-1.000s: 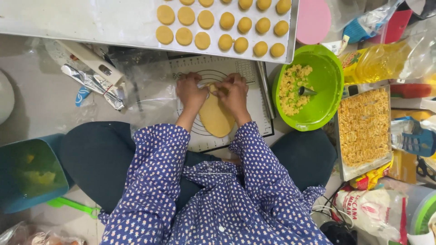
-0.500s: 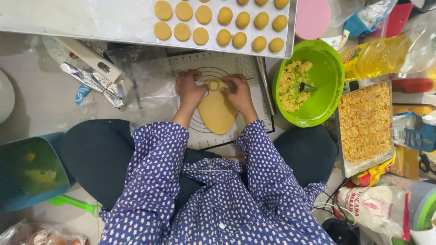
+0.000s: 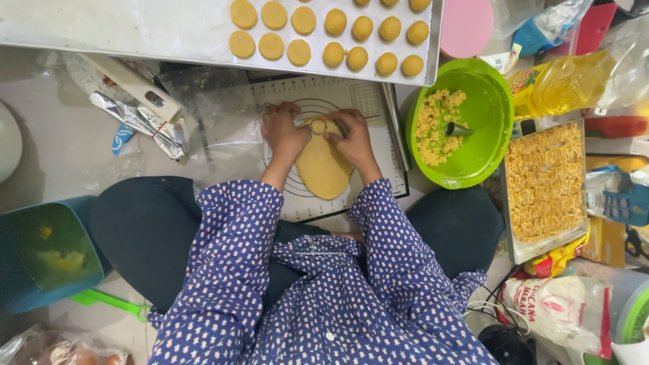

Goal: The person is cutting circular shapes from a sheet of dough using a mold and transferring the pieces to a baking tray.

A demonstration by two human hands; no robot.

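At the far left a teal plastic bin [image 3: 42, 253] sits beside the person's knee, and above it crumpled silver foil wrappers [image 3: 132, 115] and a clear plastic bag [image 3: 216, 122] lie on the pale floor. The left hand [image 3: 284, 132] rests fingers-down on the near-left edge of the flat oval sheet of yellow dough [image 3: 323, 165], which lies on a white baking mat printed with black guide circles [image 3: 368, 101], directly in front of the person. At the sheet's far end sits a small round metal cutter [image 3: 319, 126], and both hands press around it; whether the fingers actually pinch its rim I cannot tell, since they hide most of it. The right hand [image 3: 351, 140] covers the sheet's far-right edge. The dough looks soft, thin and easily torn, so I judge it should be lifted by sliding fingers flat beneath a cut round, not pinched; the cutter is light and stiff, best taken by its rim. Above, a long metal tray [image 3: 135, 30] carries rows of yellow dough rounds [image 3: 331, 34]. To the right stand a lime-green plastic bowl [image 3: 490, 115] of crumbly yellow filling and a rectangular tray of golden shredded pieces [image 3: 544, 182].
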